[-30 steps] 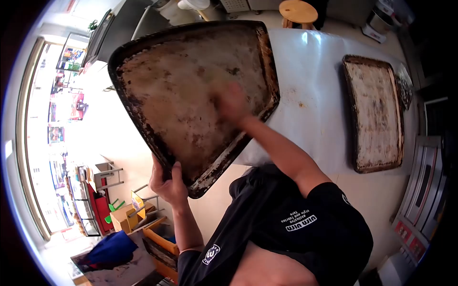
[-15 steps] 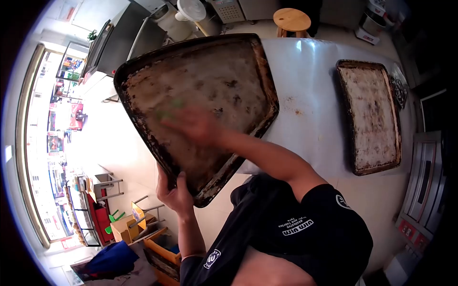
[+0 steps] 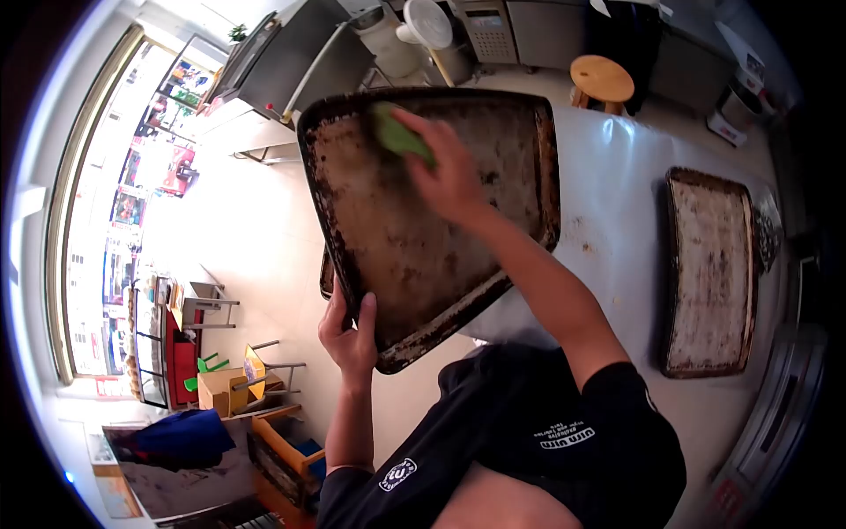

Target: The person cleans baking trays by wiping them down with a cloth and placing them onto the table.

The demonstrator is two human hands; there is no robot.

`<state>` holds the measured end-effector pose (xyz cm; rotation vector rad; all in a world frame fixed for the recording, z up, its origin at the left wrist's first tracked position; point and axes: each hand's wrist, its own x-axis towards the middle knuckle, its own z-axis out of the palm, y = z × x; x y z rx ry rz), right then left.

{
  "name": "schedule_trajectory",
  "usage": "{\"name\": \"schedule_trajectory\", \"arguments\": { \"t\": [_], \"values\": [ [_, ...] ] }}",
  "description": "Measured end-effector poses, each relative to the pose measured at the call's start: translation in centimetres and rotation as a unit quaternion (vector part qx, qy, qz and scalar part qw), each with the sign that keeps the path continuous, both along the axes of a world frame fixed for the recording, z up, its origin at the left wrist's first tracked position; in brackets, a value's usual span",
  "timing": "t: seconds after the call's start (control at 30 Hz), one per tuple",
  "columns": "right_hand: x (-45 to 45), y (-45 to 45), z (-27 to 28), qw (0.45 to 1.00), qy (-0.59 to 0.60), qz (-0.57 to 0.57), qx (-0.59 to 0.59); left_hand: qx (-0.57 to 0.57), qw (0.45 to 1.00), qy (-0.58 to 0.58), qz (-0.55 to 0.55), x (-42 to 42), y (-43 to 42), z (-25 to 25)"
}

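A large rusty, browned baking tray (image 3: 397, 247) is held tilted in front of me. My left hand (image 3: 350, 335) grips its near left edge, with the thumb on the inner side and the fingers mostly hidden behind. Inside the tray, near the far left corner, my right hand (image 3: 448, 172) presses a green scouring pad (image 3: 401, 139) against the surface; it is slightly blurred. A dark rim (image 3: 326, 273) shows behind the tray's left side, and I cannot tell what it belongs to.
A second stained baking tray (image 3: 712, 273) lies at the right of the silvery tabletop (image 3: 608, 212), beside crumpled clear plastic (image 3: 768, 231). Brown crumbs (image 3: 583, 249) are scattered between. Beyond stand a wooden stool (image 3: 602, 79) and a lidded white bucket (image 3: 427, 25). A cardboard box (image 3: 220, 391) sits at lower left.
My right hand has moved the green pad from the tray's middle left toward its far left corner. The whole view has shifted, and the held tray appears farther right.
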<state>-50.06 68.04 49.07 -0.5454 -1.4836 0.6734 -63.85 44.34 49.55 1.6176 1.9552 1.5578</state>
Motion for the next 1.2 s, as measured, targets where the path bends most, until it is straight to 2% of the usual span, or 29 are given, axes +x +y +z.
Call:
{"name": "schedule_trajectory", "arguments": {
  "t": [0.13, 0.3, 0.33, 0.43, 0.53, 0.6, 0.63, 0.67, 0.7, 0.73, 0.77, 0.8, 0.9, 0.97, 1.0, 1.07, 1.1, 1.13, 1.2],
  "values": [
    [-3.9, -1.2, 3.1, 0.993, 0.050, 0.030, 0.098, -0.018, 0.999, 0.032, -0.028, 0.0, 0.5, 0.7],
    [-2.8, -9.6, -4.3, 0.976, -0.067, 0.206, 0.014, -0.019, 1.000, 0.002, -0.014, -0.8, 1.9, 0.4],
    [-2.7, -11.7, -6.1, 0.962, -0.069, 0.264, -0.002, -0.036, 0.998, -0.057, 0.001, -1.1, 2.2, 0.2],
    [-1.4, -15.5, -8.9, 0.895, -0.125, 0.423, -0.069, -0.014, 0.993, -0.119, 0.019, -0.9, 3.2, 0.5],
    [-0.9, -15.6, -11.6, 0.914, -0.180, 0.361, 0.034, -0.005, 0.995, -0.095, 0.031, -0.7, 3.4, 0.4],
    [1.4, -12.1, -17.9, 0.931, -0.249, 0.261, 0.056, -0.010, 0.997, -0.062, 0.042, -1.6, 2.5, 0.2],
    [3.9, -9.5, -21.7, 0.920, -0.330, 0.211, -0.018, -0.017, 0.998, -0.042, 0.045, -2.3, 2.1, -0.3],
    [7.0, -6.6, -23.8, 0.891, -0.437, 0.106, -0.069, -0.018, 0.998, -0.023, 0.048, -2.7, 2.3, -0.8],
    [9.7, -3.5, -28.8, 0.886, -0.446, 0.037, -0.116, -0.007, 0.998, -0.032, 0.051, -2.8, 2.3, -1.1],
    [12.6, -1.1, -32.0, 0.858, -0.485, -0.030, -0.164, -0.002, 0.998, -0.038, 0.051, -2.9, 2.1, -1.3],
    [14.9, -0.5, -30.8, 0.843, -0.479, -0.048, -0.239, 0.002, 0.998, -0.042, 0.048, -3.0, 1.9, -1.4],
    [15.9, -0.3, -30.5, 0.855, -0.445, -0.061, -0.260, -0.005, 0.998, -0.035, 0.046, -3.1, 1.8, -1.5],
    [15.4, -1.0, -29.0, 0.903, -0.320, -0.081, -0.275, -0.001, 0.999, -0.013, 0.051, -3.3, 1.9, -1.4],
    [13.2, -3.0, -24.3, 0.938, -0.237, -0.053, -0.247, 0.019, 0.998, 0.033, 0.041, -2.9, 2.7, -0.6],
    [12.3, -4.6, -21.8, 0.950, -0.194, -0.039, -0.241, -0.013, 0.998, 0.027, 0.049, -2.5, 2.8, 0.2],
    [9.0, -7.3, -17.4, 0.984, -0.163, 0.033, -0.067, -0.011, 0.999, -0.027, 0.025, -2.5, 3.3, 0.5],
    [7.4, -8.5, -14.7, 0.982, -0.168, 0.088, 0.011, -0.008, 0.998, -0.056, 0.009, -2.4, 3.6, 0.7],
    [5.3, -10.0, -14.4, 0.974, -0.176, 0.124, 0.063, -0.015, 0.995, -0.101, -0.005, -2.3, 3.7, 0.8],
    [1.8, -11.6, -11.6, 0.939, -0.212, 0.210, 0.169, -0.002, 0.997, -0.064, -0.034, -2.0, 4.4, 1.1]
  ]
}}
